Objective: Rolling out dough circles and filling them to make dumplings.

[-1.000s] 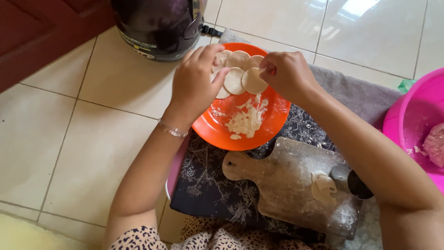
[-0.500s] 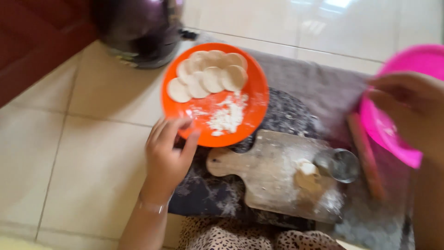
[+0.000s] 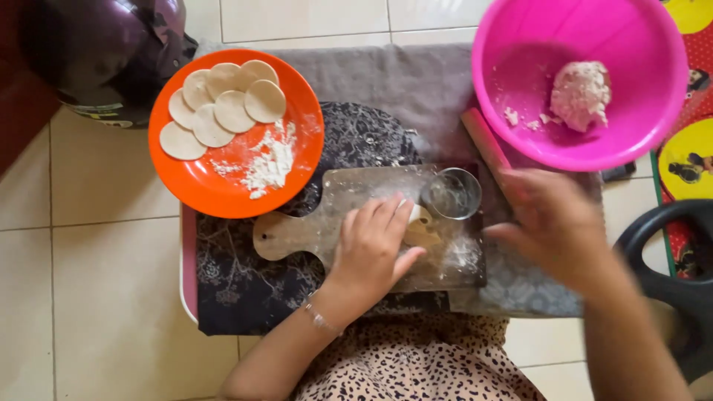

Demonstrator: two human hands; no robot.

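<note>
The wooden board [image 3: 327, 223] lies crosswise, handle to the left. The left hand [image 3: 371, 249] rests flat and open on it, fingers touching the small dough piece [image 3: 421, 230]. The right hand [image 3: 553, 223], blurred, reaches the rolling pin [image 3: 483, 145] just beyond; its grip is unclear.

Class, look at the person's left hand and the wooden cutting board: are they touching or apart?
Touching. The head view shows the left hand lying flat on the wooden cutting board, fingers spread across its floured surface beside the small piece of dough.
</note>
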